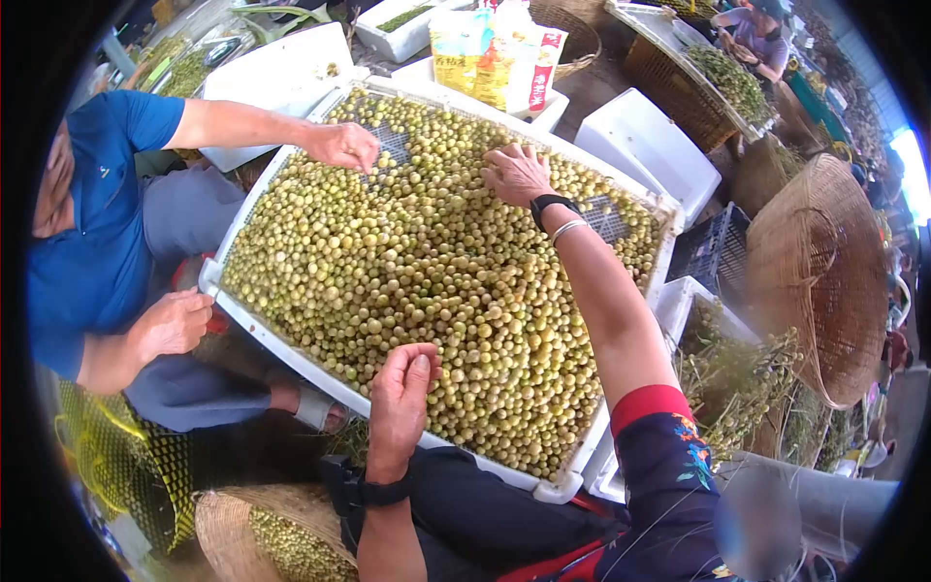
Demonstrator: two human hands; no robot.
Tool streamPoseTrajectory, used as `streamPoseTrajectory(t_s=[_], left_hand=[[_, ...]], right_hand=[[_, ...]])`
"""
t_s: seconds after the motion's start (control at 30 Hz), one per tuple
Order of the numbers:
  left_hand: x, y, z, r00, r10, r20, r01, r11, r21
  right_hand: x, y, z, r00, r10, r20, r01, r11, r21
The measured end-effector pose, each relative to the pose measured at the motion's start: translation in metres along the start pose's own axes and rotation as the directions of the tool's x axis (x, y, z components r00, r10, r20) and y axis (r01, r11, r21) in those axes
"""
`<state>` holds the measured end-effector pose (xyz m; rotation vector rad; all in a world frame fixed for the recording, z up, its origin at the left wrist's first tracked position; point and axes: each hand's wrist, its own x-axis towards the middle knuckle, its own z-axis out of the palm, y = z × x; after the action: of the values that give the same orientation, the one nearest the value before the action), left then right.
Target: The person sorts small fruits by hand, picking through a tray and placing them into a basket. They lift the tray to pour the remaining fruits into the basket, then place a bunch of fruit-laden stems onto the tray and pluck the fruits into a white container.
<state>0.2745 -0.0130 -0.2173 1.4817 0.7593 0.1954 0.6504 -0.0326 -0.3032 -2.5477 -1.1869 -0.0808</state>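
The right hand (517, 177) was loosely open on fruit (465, 281); the left's (402, 388) hold was unclear. Fruit covered most of the tray (303, 360) between them, mesh (609, 225) bare beside the right wrist.

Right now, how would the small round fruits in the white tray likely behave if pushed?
The fruits would probably roll, being nearly spherical and loose. A push would likely shift neighbours too, since they lie heaped together. The tray's raised rim should stop most of them.

Person's two hands (517, 176), two black wristbands (553, 206), co-worker's two hands (344, 145), one large fruit tray (590, 448)
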Motion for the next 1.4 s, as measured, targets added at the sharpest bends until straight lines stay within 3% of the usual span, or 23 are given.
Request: streamPoseTrajectory(t_s=[0.03,0.1,0.13,0.2,0.23,0.37,0.43,0.47,0.5,0.57,0.63,0.7,0.73,0.8,0.9,1.07,1.2,1.27,1.4], left_hand=[[0.0,-0.001,-0.003,1.0,-0.006,-0.008,0.006,1.0,0.0],[0.001,0.001,-0.002,0.999,0.027,0.039,-0.03,0.998,0.062],[0.001,0.0,-0.001,1.0,0.008,0.028,-0.008,1.0,0.024],[0.0,0.005,0.0,1.0,0.006,0.022,-0.006,1.0,-0.003],[0.0,0.006,0.0,1.0,-0.013,0.011,0.013,1.0,-0.013],[-0.001,0.0,0.001,0.999,0.015,0.03,-0.016,1.0,0.017],[-0.001,-0.003,0.0,0.999,0.022,0.042,-0.024,0.999,0.047],[0.0,-0.004,0.0,0.998,0.029,0.053,-0.033,0.996,0.081],[0.0,-0.003,0.0,0.998,0.029,0.052,-0.033,0.997,0.075],[0.001,-0.002,0.001,0.999,0.015,0.052,-0.02,0.995,0.095],[0.002,-0.001,0.003,0.999,0.023,0.041,-0.027,0.996,0.091],[0.002,-0.002,0.004,0.999,0.028,0.03,-0.031,0.995,0.094],[0.003,-0.003,0.004,0.999,0.032,0.035,-0.035,0.994,0.101],[0.003,-0.004,0.002,0.999,0.031,0.033,-0.034,0.994,0.108],[0.003,-0.003,-0.001,0.999,0.033,0.016,-0.034,0.999,0.04],[0.006,-0.003,-0.001,1.0,0.02,0.006,-0.02,1.0,0.024],[0.008,-0.002,0.002,0.999,0.025,0.035,-0.028,0.996,0.088],[0.008,-0.003,0.005,0.999,0.012,0.039,-0.014,0.999,0.032],[0.011,0.0,0.009,0.998,-0.061,0.026,0.063,0.993,-0.097]], right_hand=[[0.0,-0.007,-0.001,1.0,-0.006,0.006,0.006,1.0,0.005],[-0.002,-0.014,-0.016,0.958,0.107,0.265,-0.116,0.993,0.016],[-0.007,-0.014,-0.015,0.958,0.042,0.285,-0.07,0.994,0.089],[-0.022,-0.012,-0.019,0.822,-0.097,0.561,-0.086,0.953,0.291],[-0.043,-0.007,-0.004,0.864,-0.19,0.465,0.089,0.969,0.23],[-0.106,-0.023,-0.064,0.754,-0.406,0.517,0.358,0.913,0.195],[-0.117,-0.022,-0.096,0.638,-0.368,0.676,0.292,0.928,0.23],[-0.114,-0.022,-0.111,0.488,-0.316,0.814,0.322,0.932,0.168],[-0.114,-0.014,-0.124,0.449,-0.416,0.791,0.374,0.891,0.256],[-0.104,0.01,-0.129,0.559,-0.424,0.712,0.261,0.906,0.334],[-0.077,0.014,-0.13,0.814,-0.245,0.527,0.098,0.952,0.291],[-0.044,0.022,-0.099,0.968,-0.218,0.125,0.165,0.926,0.339],[-0.033,0.029,-0.079,0.967,-0.223,0.125,0.169,0.925,0.342],[-0.019,0.039,-0.041,0.986,-0.166,-0.031,0.167,0.934,0.316],[-0.019,0.029,-0.018,0.992,-0.069,0.103,0.045,0.973,0.224],[-0.026,0.018,-0.011,0.989,-0.027,0.142,-0.015,0.959,0.284],[-0.028,0.02,0.0,0.996,-0.048,0.07,0.025,0.953,0.301],[-0.031,0.021,0.007,0.994,-0.069,0.084,0.052,0.98,0.192],[-0.043,0.019,0.009,0.987,-0.16,-0.004,0.158,0.968,0.194]])
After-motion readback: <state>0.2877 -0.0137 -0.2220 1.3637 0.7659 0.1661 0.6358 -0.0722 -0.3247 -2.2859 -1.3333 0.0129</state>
